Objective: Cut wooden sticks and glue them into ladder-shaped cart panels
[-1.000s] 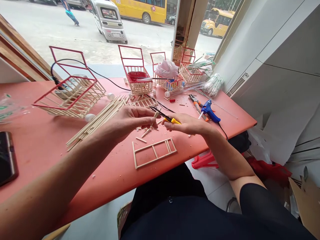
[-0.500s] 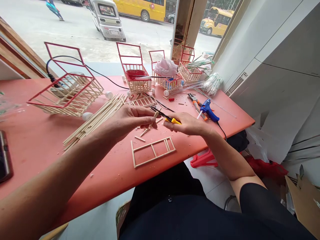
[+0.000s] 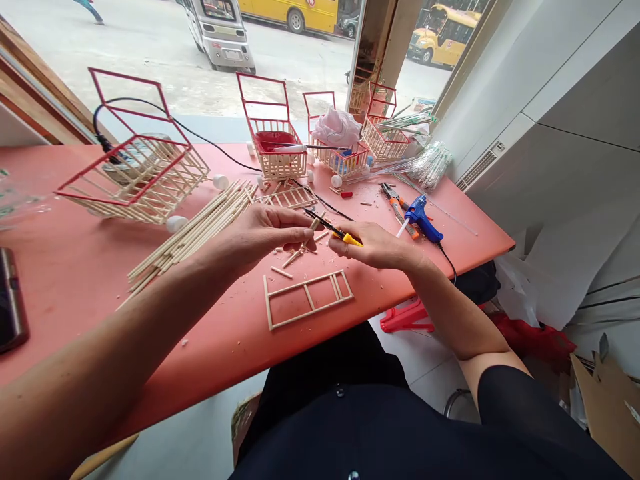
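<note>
Between its thumb and fingers my left hand (image 3: 273, 230) pinches a short wooden stick (image 3: 319, 219). My right hand (image 3: 373, 243) is closed round yellow-handled scissors or cutters (image 3: 350, 239), whose dark blades reach to the stick; their exact kind is partly covered by my fingers. Below both hands a small ladder-like frame (image 3: 309, 287) of glued sticks lies flat on the pink table (image 3: 215, 333). Cut stick pieces (image 3: 281, 273) lie beside it. Left of my left hand is a bundle of long wooden sticks (image 3: 195, 233).
Small stick-built carts with red rims stand along the back: a large cart (image 3: 135, 177) at left, a middle cart (image 3: 275, 143), others behind. Pliers (image 3: 399, 207) and a blue glue gun (image 3: 423, 220) lie at right. A phone (image 3: 11, 300) sits at the left edge.
The camera view has shifted slightly. Both hands keep nearly the same pose, with the blades still at the stick. Outside, a passing person has moved left.
</note>
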`<state>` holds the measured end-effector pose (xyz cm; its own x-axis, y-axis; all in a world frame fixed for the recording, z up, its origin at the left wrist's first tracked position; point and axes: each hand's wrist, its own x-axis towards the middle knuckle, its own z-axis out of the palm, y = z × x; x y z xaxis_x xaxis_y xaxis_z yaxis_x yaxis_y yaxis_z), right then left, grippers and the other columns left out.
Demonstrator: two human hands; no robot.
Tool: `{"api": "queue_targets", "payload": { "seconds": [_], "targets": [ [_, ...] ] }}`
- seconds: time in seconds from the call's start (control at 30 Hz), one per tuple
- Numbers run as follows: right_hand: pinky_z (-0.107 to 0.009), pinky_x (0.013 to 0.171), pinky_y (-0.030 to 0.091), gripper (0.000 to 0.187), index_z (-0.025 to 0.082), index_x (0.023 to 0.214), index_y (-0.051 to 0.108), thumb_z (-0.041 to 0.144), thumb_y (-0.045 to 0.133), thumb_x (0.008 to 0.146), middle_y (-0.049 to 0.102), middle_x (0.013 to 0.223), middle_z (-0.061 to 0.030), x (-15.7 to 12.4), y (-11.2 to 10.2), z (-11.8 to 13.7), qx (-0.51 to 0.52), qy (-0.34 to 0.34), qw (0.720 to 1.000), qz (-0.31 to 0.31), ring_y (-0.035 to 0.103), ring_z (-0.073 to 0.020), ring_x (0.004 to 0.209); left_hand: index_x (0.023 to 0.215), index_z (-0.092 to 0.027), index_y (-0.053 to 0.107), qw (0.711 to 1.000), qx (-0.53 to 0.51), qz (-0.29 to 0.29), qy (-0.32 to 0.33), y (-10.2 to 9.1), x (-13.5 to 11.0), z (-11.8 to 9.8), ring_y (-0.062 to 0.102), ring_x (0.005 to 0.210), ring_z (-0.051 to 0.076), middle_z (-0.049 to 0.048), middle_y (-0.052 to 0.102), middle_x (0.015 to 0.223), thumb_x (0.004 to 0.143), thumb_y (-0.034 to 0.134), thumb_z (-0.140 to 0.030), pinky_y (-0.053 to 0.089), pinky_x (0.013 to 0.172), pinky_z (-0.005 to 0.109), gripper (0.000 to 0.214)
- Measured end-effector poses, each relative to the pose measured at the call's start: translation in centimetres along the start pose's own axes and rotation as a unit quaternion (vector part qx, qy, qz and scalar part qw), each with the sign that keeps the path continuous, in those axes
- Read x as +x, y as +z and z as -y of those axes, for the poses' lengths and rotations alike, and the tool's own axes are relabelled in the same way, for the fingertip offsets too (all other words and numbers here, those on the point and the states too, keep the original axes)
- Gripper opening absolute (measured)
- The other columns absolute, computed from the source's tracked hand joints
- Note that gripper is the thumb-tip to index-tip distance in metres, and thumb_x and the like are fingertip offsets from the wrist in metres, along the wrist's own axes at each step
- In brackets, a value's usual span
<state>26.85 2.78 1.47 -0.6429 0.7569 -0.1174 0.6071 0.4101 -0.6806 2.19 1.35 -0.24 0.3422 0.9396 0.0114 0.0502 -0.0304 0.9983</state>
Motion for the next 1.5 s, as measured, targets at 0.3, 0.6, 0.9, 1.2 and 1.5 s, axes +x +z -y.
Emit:
{"api": "queue_targets", "payload": {
  "seconds": [0.3,0.6,0.9,1.2,1.5],
  "targets": [
    [-0.031,0.076,0.040,0.053,0.018,0.101,0.062,0.070,0.053,0.105,0.067,0.101,-0.0053,0.3,-0.1,0.1,-0.025,0.043,0.999,0.021,0.059,-0.0210,0.091,0.084,-0.016,0.090,1.000,-0.004,-0.004,-0.004,-0.2,0.2,0.4,0.059,0.061,0.013,0.0105,0.081,0.071,0.069,0.098,-0.037,0.042,0.056,0.024,0.027],
    [-0.033,0.079,0.039,0.051,0.019,0.103,0.061,0.069,0.052,0.107,0.064,0.097,-0.0031,0.3,0.1,0.2,-0.031,0.042,0.999,0.008,0.058,-0.0212,0.091,0.087,-0.017,0.092,1.000,-0.028,-0.006,0.001,-0.1,0.0,0.4,0.058,0.060,0.011,0.0096,0.081,0.071,0.067,0.101,-0.037,0.040,0.056,0.023,0.030],
    [-0.033,0.080,0.038,0.046,0.019,0.099,0.060,0.065,0.055,0.105,0.064,0.093,-0.0023,0.3,0.4,-0.5,-0.030,-0.004,0.999,-0.020,0.056,-0.0195,0.087,0.080,-0.016,0.090,1.000,-0.015,0.006,0.005,0.0,0.0,0.5,0.058,0.062,0.013,0.0110,0.081,0.073,0.071,0.098,-0.039,0.043,0.057,0.025,0.027],
    [-0.032,0.078,0.035,0.045,0.019,0.095,0.061,0.063,0.056,0.104,0.061,0.088,-0.0012,0.4,0.7,-0.8,-0.031,-0.018,0.998,-0.045,0.053,-0.0183,0.085,0.085,-0.016,0.091,1.000,0.000,0.007,0.012,-0.1,0.0,0.2,0.057,0.060,0.013,0.0109,0.081,0.072,0.071,0.099,-0.042,0.041,0.055,0.026,0.031],
    [-0.032,0.074,0.030,0.050,0.020,0.084,0.053,0.068,0.060,0.100,0.049,0.079,0.0022,0.6,1.4,-1.2,-0.008,-0.038,0.996,-0.079,0.045,-0.0156,0.077,0.089,-0.016,0.092,0.999,-0.011,-0.027,0.019,-0.2,0.1,1.1,0.057,0.060,0.012,0.0098,0.080,0.070,0.067,0.102,-0.044,0.038,0.055,0.025,0.037]
  ]
}}
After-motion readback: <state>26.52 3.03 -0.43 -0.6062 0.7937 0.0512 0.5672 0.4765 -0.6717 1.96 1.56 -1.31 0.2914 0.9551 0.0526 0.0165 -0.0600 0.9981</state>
